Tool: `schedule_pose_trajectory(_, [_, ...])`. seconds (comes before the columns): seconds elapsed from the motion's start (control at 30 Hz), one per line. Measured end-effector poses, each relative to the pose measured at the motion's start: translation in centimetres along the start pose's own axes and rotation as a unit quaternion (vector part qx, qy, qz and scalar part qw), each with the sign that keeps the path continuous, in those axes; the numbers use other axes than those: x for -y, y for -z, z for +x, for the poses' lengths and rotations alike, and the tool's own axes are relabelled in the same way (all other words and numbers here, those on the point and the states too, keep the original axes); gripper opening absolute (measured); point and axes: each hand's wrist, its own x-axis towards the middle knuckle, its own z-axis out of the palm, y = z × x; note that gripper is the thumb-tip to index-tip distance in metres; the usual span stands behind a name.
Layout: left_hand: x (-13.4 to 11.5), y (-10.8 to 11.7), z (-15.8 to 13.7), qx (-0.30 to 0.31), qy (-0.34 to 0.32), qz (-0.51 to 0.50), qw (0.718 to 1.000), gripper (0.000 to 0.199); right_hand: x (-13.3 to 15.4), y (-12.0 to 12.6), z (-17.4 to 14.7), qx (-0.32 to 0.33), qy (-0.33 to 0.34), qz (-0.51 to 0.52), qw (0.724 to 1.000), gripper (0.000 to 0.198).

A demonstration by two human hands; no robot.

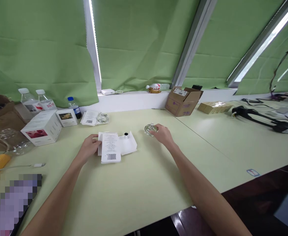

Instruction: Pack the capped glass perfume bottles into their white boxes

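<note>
My left hand [89, 146] is at the left edge of a white, unfolded paper box [111, 147] with print and a barcode, its fingers closed on that edge. To the right, my right hand [163, 134] has its fingers closed on a small, round, clear coiled thing [149, 129] that rests on or just above the table; its exact kind is hard to make out. A short black-and-silver cylinder [126, 135] stands on the box's right flap.
Farther back on the table [134, 193] lie another white printed packet [89, 118] and a similar clear coil [102, 118]. White boxes [42, 127] and bottles [73, 106] stand left. A cardboard box [183, 101] and a black frame-like device [264, 119] are right.
</note>
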Motion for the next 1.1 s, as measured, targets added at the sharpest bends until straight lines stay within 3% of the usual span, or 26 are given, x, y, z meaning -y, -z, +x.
schedule_pose_trajectory(0.1, [0.1, -0.1, 0.1, 0.001, -0.001, -0.009, 1.0, 0.049, 0.9, 0.1, -0.8, -0.073, 0.031, -0.001, 0.997, 0.056])
schedule_pose_trajectory(0.17, [0.1, -0.1, 0.1, 0.002, -0.001, -0.01, 1.0, 0.048, 2.3, 0.0, -1.7, -0.167, 0.085, 0.017, 0.982, 0.049])
schedule_pose_trajectory(0.23, [0.2, -0.1, 0.1, 0.003, -0.001, -0.01, 1.0, 0.047, 4.1, -0.5, -2.7, -0.207, 0.16, 0.048, 0.964, 0.039])
schedule_pose_trajectory(0.3, [0.2, -0.1, 0.1, 0.005, -0.002, -0.011, 1.0, 0.047, 5.9, -1.2, -3.8, -0.173, 0.215, 0.088, 0.957, 0.033])
schedule_pose_trajectory(0.47, [0.5, 0.0, 0.2, 0.004, -0.004, -0.018, 1.0, 0.047, 8.7, -3.7, -5.0, -0.046, 0.256, 0.139, 0.956, 0.032])
schedule_pose_trajectory(0.63, [0.7, -0.1, 0.5, 0.005, -0.006, -0.014, 1.0, 0.045, 8.8, -5.5, -4.4, -0.008, 0.238, 0.128, 0.963, 0.049])
schedule_pose_trajectory(0.7, [0.6, -0.1, 0.5, 0.005, -0.008, -0.013, 1.0, 0.045, 8.7, -5.9, -4.2, 0.007, 0.232, 0.116, 0.966, 0.046])
schedule_pose_trajectory(0.93, [0.3, 0.0, 0.1, 0.009, -0.006, -0.008, 1.0, 0.048, 8.7, -5.9, -4.1, 0.003, 0.22, 0.092, 0.971, 0.025])
schedule_pose_trajectory(1.1, [0.5, 0.0, 0.2, 0.01, -0.007, -0.005, 1.0, 0.048, 8.7, -3.9, -4.4, -0.048, 0.215, 0.19, 0.957, 0.026])
